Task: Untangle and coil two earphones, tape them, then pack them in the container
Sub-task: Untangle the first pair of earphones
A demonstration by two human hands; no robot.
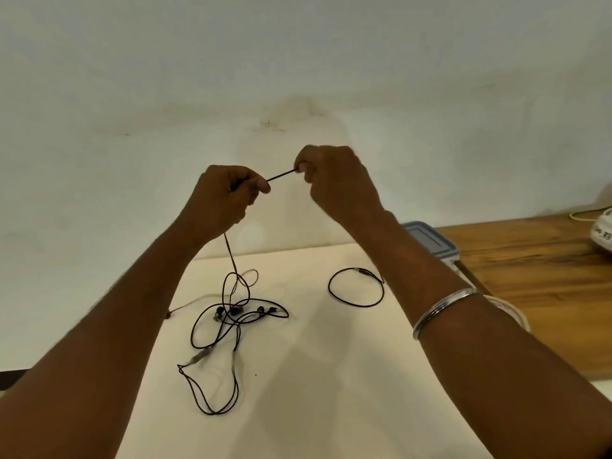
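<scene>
Both hands are raised above the white cloth (331,376). The left hand (228,193) pinches a black cord between thumb and curled fingers. The right hand (334,180) pinches the same cord, so a short piece (281,175) is stretched tight between them. From the left hand the cord hangs down to the tangle of earphones (233,312). The tangle lies on the cloth, with the buds in the middle and several loops crossing.

I judge that the untangling is near its beginning. To do it well, the fingers should follow one cord from its end and lift the loops over gently, because a hard pull can close a knot.

One loose loop (330,287) lies apart at the right and passes behind the right forearm; I cannot tell which earphone it belongs to. The container (427,240), with its lid on, stands where the cloth meets the wooden table (530,260), half hidden by this arm. A round thing, maybe the tape (511,314), shows beside the bracelet (443,309).
</scene>
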